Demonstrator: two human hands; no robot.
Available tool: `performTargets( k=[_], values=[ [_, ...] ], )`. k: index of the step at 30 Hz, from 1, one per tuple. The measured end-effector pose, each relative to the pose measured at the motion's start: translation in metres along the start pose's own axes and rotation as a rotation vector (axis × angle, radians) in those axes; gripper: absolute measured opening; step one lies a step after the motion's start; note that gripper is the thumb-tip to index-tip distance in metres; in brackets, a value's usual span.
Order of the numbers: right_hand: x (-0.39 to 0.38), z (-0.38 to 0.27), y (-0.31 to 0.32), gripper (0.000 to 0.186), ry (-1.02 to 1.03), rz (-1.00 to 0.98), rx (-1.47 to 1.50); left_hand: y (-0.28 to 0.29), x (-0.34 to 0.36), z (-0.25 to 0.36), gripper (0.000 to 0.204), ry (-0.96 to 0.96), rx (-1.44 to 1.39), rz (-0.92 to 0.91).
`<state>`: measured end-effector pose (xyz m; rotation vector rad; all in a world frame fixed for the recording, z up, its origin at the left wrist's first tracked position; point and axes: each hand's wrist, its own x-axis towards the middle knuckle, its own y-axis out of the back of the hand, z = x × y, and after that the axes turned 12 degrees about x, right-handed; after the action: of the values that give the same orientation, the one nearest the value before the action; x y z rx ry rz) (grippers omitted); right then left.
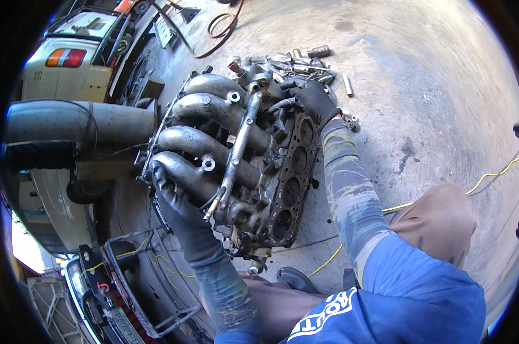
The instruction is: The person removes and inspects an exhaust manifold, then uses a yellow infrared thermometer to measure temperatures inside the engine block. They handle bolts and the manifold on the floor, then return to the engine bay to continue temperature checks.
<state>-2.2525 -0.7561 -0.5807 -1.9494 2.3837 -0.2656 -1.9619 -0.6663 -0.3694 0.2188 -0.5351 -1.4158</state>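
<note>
An engine cylinder head [299, 160] lies on the concrete floor in front of me, its face with several round combustion chambers turned to the right. Fixed along its left side is a grey metal intake manifold [205, 105] with several curved runners, crossed by a slim fuel rail [243, 132]. My left hand [182, 206], in a dark glove, is closed on the manifold's near left edge beside the nearest runner. At the far end of the head, my gloved right hand [318, 103] has its fingers curled by a dark hose [283, 105]; what they grip is partly hidden.
Loose sockets and wrenches [299, 69] lie beyond the head. A large metal pipe [81, 122] and a pale vehicle [67, 66] stand left. A metal frame [150, 286] sits lower left. A yellow cord [328, 261] runs across the floor behind my right arm.
</note>
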Motion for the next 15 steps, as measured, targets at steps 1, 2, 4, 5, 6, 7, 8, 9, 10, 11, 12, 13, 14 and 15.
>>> performTargets(
  k=[1,2,4,5,6,7,8,9,10,11,12,13,14,15],
  values=[
    [0.003,-0.001,0.003,0.029,-0.002,0.005,0.047,-0.003,-0.002,0.009,0.045,0.036,-0.031,-0.03],
    [0.005,0.001,0.009,0.029,-0.025,0.033,0.084,-0.008,-0.005,0.019,0.046,0.031,-0.089,-0.08],
    [0.004,0.005,0.007,0.03,-0.101,-0.02,0.11,-0.006,-0.007,0.036,0.049,0.159,-0.114,-0.071],
    [0.005,0.007,0.009,0.03,-0.132,-0.033,0.125,-0.009,-0.011,0.043,0.05,0.182,-0.17,-0.087],
    [0.006,0.008,0.012,0.03,-0.134,-0.052,0.149,-0.012,-0.012,0.051,0.049,0.201,-0.128,-0.106],
    [0.008,0.01,0.013,0.032,-0.155,-0.029,0.082,-0.016,-0.013,0.058,0.048,0.176,-0.054,-0.132],
    [0.008,0.013,0.017,0.032,-0.101,-0.045,0.098,-0.021,-0.013,0.064,0.047,0.136,0.0,-0.153],
    [0.008,0.016,0.02,0.032,-0.099,-0.038,0.091,-0.028,-0.013,0.07,0.047,0.165,0.004,-0.132],
    [0.008,0.019,0.023,0.032,-0.116,-0.033,0.083,-0.034,-0.013,0.077,0.046,0.24,-0.049,-0.075],
    [0.003,0.024,0.029,0.033,-0.093,-0.061,0.092,-0.041,-0.015,0.085,0.046,0.267,-0.08,-0.049],
    [0.007,0.027,0.032,0.034,-0.094,-0.044,0.063,-0.051,-0.012,0.091,0.047,0.251,-0.09,-0.038],
    [0.009,0.03,0.034,0.035,-0.087,-0.043,0.045,-0.059,-0.007,0.098,0.047,0.238,-0.027,-0.061],
    [0.013,0.034,0.037,0.036,-0.095,-0.038,0.041,-0.067,-0.001,0.104,0.046,0.243,-0.015,-0.092],
    [0.014,0.038,0.039,0.038,-0.062,-0.027,-0.014,-0.074,0.004,0.11,0.046,0.24,0.025,-0.115]
  ],
)
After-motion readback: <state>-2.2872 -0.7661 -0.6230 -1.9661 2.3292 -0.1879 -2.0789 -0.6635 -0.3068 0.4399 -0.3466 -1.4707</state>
